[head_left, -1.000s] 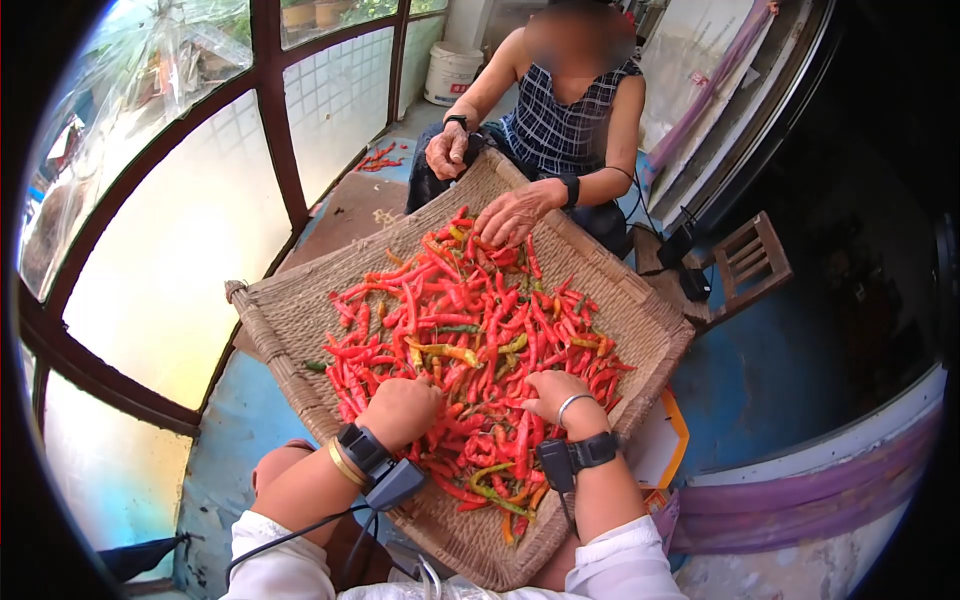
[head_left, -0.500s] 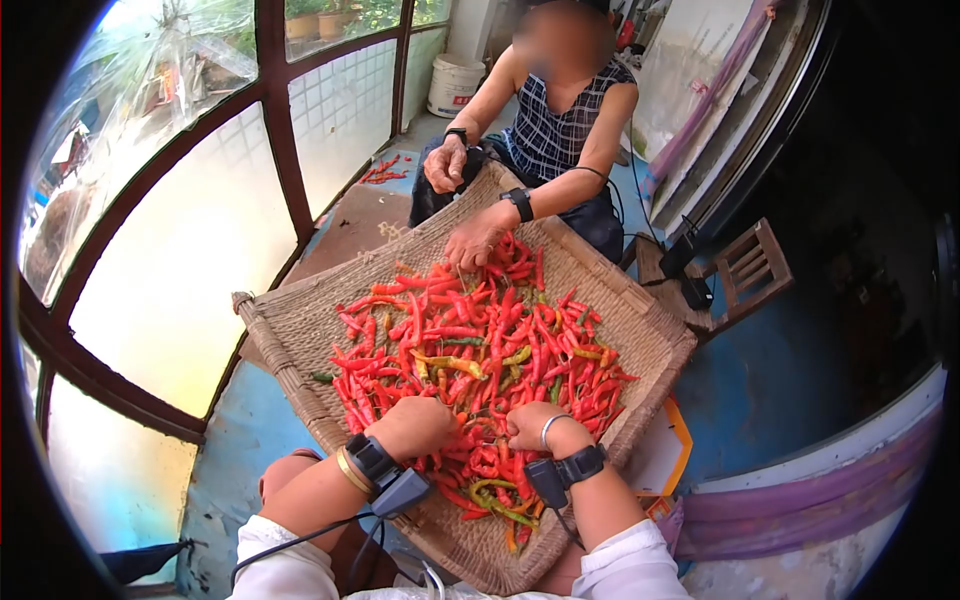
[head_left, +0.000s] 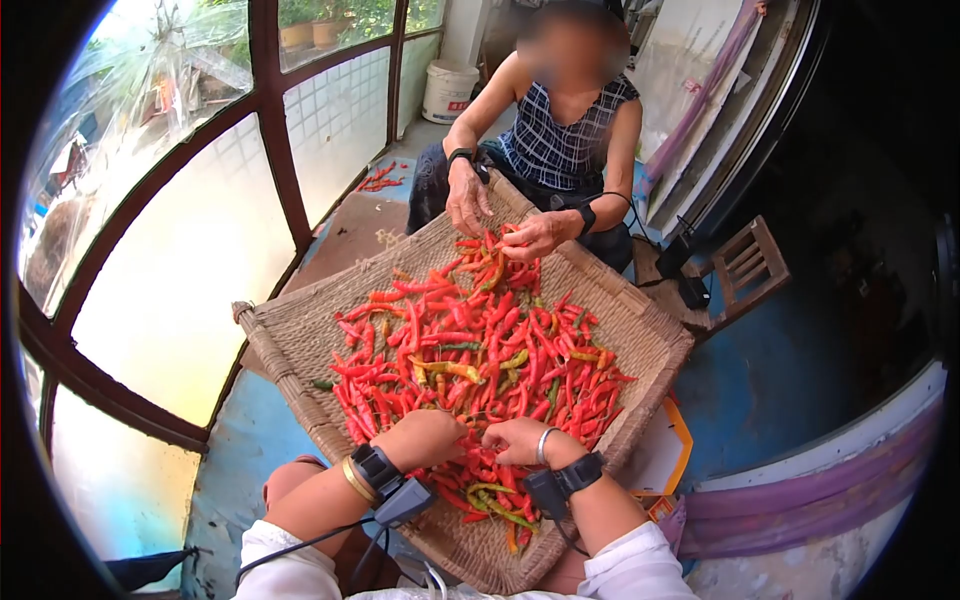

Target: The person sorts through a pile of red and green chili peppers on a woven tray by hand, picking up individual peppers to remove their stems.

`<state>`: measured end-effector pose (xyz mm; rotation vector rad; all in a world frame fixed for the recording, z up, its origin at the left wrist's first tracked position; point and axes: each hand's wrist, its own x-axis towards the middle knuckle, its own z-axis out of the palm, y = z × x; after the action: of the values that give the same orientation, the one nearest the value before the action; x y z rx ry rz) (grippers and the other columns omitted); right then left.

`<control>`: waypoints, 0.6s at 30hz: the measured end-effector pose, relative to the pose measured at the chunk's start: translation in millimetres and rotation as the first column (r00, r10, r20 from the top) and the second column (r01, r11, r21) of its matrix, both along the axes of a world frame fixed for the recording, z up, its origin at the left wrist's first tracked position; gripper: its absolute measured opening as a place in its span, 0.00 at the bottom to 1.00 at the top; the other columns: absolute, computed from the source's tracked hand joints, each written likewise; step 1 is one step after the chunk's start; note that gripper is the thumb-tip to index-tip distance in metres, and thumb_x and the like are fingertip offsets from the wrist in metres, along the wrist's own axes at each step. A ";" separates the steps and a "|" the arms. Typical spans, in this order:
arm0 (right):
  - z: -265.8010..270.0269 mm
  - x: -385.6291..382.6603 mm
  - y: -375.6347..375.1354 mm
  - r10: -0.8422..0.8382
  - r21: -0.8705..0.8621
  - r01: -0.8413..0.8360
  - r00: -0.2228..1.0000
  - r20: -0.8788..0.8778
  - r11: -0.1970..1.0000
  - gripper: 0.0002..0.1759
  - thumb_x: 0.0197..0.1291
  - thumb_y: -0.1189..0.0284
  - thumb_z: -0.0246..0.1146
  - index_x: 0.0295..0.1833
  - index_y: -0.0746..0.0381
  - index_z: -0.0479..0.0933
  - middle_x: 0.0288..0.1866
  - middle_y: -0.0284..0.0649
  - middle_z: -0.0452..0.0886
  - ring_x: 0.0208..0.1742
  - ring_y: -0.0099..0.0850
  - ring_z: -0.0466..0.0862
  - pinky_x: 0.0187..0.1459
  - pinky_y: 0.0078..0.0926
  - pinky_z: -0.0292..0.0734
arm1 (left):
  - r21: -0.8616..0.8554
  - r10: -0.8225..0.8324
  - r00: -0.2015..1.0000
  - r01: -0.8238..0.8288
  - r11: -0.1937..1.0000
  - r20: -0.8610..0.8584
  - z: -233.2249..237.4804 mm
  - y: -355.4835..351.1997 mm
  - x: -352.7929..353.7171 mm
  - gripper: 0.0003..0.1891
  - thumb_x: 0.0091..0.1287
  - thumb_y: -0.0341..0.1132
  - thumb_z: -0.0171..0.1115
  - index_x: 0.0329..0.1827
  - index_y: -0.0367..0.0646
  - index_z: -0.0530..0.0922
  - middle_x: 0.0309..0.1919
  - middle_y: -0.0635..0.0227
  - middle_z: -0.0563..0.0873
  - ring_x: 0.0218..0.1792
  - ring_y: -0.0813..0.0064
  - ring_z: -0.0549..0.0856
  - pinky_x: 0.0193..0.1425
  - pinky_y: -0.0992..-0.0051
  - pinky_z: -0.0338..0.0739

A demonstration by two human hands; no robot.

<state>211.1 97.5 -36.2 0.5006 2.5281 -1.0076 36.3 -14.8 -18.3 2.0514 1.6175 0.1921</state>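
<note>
Many red chili peppers (head_left: 450,330), with some green and yellow ones among them, lie heaped in a square woven basket tray (head_left: 290,340). Over the near part of the heap, my left hand (head_left: 428,438) is closed, its fingers curled inward. My right hand (head_left: 516,440) faces it a short gap away, fingers bent and pinched together. Whatever the fingertips hold is hidden among the peppers. A yellow-green chili pepper (head_left: 485,497) lies just below my hands.
Across the tray sits a person (head_left: 570,130), whose two hands (head_left: 535,237) handle chili peppers at the far corner. A wooden chair (head_left: 750,265) stands at right. Framed window panels (head_left: 190,270) run along the left. A white bucket (head_left: 450,90) and scattered peppers (head_left: 380,178) are farther back.
My hands have drawn closer together and slightly lower, my right moving left. The other person's hands have come together above the far peppers, lifting some.
</note>
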 end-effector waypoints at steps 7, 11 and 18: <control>33.1 -1.2 -10.1 -0.382 -0.468 0.269 0.909 -0.165 0.842 0.13 0.50 0.77 0.59 0.45 0.63 0.73 0.28 0.28 0.73 0.28 0.16 0.73 0.29 0.15 0.70 | 0.019 -0.001 0.961 -0.004 1.000 0.278 10.4 -0.8 3.5 0.17 0.58 0.44 0.60 0.40 0.39 0.76 0.26 0.54 0.80 0.29 0.57 0.80 0.33 0.64 0.73; 49.4 -0.7 -16.7 -0.617 -0.646 0.351 0.749 -0.240 0.677 0.15 0.51 0.80 0.58 0.47 0.63 0.71 0.27 0.25 0.69 0.28 0.12 0.71 0.27 0.10 0.67 | -0.141 0.213 0.673 -0.160 0.977 0.709 21.8 -3.5 7.3 0.16 0.61 0.41 0.60 0.44 0.38 0.75 0.25 0.67 0.80 0.27 0.79 0.78 0.33 0.75 0.72; 48.2 -7.0 -20.4 -0.763 -0.739 0.391 0.596 -0.251 0.549 0.17 0.54 0.78 0.58 0.51 0.63 0.69 0.28 0.27 0.71 0.23 0.12 0.70 0.21 0.11 0.66 | -0.397 0.348 0.574 -0.043 0.917 0.741 4.2 0.4 11.1 0.14 0.63 0.42 0.59 0.39 0.40 0.77 0.24 0.80 0.77 0.27 0.89 0.73 0.31 0.82 0.70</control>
<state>204.1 77.1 12.0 1.0461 2.1971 -2.4877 47.5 -14.4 -14.1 1.1902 1.1549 0.7551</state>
